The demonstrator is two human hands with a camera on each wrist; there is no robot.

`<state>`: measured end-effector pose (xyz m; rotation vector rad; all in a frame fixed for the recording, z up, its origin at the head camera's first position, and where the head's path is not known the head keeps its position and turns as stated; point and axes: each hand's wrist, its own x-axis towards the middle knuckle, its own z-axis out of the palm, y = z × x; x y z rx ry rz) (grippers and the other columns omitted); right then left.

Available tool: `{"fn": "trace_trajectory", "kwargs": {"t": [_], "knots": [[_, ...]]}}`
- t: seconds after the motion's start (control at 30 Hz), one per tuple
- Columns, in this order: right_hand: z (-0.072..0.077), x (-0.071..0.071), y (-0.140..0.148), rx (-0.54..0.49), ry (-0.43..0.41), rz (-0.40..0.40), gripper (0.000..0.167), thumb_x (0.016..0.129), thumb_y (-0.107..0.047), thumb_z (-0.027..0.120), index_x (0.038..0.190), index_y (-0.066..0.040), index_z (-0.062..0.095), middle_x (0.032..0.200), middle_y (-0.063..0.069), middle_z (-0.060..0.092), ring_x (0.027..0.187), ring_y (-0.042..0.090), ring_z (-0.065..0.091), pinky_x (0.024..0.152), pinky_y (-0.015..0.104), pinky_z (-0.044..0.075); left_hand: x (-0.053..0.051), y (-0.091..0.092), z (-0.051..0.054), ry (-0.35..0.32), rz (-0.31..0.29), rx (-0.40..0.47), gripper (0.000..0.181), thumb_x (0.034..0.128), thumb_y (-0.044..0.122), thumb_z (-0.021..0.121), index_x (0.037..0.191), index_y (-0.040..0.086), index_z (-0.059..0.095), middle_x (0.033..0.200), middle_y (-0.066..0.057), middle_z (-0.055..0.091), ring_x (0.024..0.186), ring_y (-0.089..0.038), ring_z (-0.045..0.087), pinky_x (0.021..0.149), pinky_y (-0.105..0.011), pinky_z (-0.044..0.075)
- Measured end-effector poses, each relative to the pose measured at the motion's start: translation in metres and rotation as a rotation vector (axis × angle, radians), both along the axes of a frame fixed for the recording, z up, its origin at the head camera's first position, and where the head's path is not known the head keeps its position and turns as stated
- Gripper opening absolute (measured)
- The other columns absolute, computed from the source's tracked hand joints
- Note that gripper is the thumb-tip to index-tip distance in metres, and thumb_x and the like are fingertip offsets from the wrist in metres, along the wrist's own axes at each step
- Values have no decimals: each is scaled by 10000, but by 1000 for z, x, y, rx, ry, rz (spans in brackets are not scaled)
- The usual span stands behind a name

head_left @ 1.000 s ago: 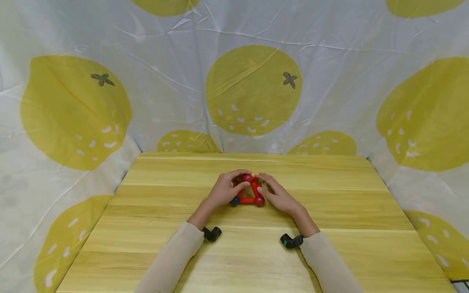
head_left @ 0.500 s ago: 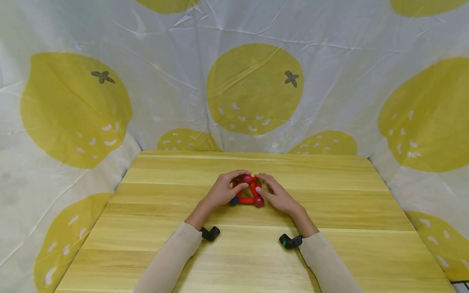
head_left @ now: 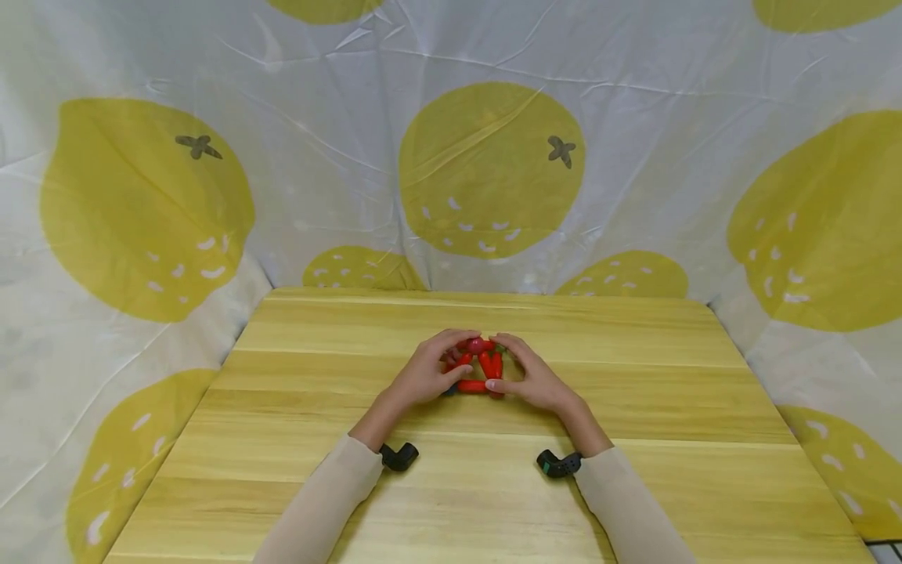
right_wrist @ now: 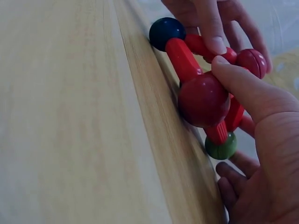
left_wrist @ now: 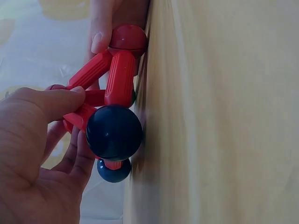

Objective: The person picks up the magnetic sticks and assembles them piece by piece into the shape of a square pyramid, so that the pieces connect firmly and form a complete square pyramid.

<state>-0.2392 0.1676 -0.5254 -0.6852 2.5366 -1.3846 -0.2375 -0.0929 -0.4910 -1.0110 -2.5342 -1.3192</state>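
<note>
A pyramid-like frame of ridged red rods [head_left: 474, 386] and coloured balls stands at mid-table between the hands. A red ball [head_left: 476, 345] tops it. Its base shows two dark blue balls, the nearer blue ball [left_wrist: 114, 132] and one farther back, plus a red ball [right_wrist: 203, 100] and a green ball [right_wrist: 221, 146]. My left hand [head_left: 419, 372] holds the left side, its thumb on a slanting rod and fingers curled behind. On the right side, my right hand [head_left: 532, 376] holds the frame, thumb against the front red ball, fingers reaching behind near the green ball.
The wooden table [head_left: 465, 501] extends on all sides of the frame. Behind and beside it hangs a white cloth [head_left: 338, 157] printed with lemons. Small black cameras [head_left: 399, 457] sit at both wrists, below the beige sleeves.
The left thumb has moved down from near the top ball along the left rod. The right thumb has slid down onto the front right red ball. The frame stays almost in place.
</note>
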Motion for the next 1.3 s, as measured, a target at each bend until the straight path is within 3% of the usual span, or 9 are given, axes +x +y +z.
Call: {"fn": "trace_trajectory", "kwargs": {"t": [0.3,0.53,0.7,0.83,1.03,1.17,1.3], "knots": [[1,0,-3,0,9,7,818,901,-444,789,1588,-290,373,1691,38,263,1571,339,237,1242,627,244,-1,-6,-7,-61,6,36,557,917,109,785,1427,245,605,1274,29,656,894,-147,639,817,-295,614],[0,2,-7,-59,12,-42,557,1048,-414,589,1550,-228,437,1650,89,351,1553,365,275,1242,637,229,0,-7,-7,-74,-6,39,561,923,112,774,1438,246,598,1299,11,655,908,-168,642,811,-287,605],[-1,2,-6,-60,19,-66,554,1039,-415,607,1538,-231,452,1629,86,386,1546,354,295,1246,631,225,0,-5,-6,-91,-19,40,559,936,127,760,1461,203,583,1338,2,647,939,-184,663,830,-322,610],[0,2,-2,-37,10,-51,631,1017,-439,636,1567,-237,403,1648,64,352,1557,333,275,1253,615,224,0,-5,-7,-85,-28,29,582,940,158,760,1485,197,559,1368,-4,632,949,-180,642,841,-324,609],[1,3,5,5,0,-9,971,840,-454,846,1613,-232,301,1675,34,290,1569,302,253,1260,596,224,-1,-14,-9,-81,8,-45,781,861,288,857,1541,264,472,1434,14,560,1046,-212,606,904,-369,585],[1,2,7,16,19,7,998,825,-449,858,1616,-214,296,1672,46,305,1565,306,268,1261,588,228,0,-25,-10,-155,63,-100,963,761,359,932,1572,277,419,1569,29,418,1204,-271,558,1013,-443,540],[-1,1,8,14,3,0,974,834,-437,853,1609,-221,305,1662,48,329,1562,301,277,1267,582,218,0,-35,-14,-236,54,-116,1033,734,388,944,1588,211,391,1605,-18,390,1253,-298,554,1068,-486,509]]}}
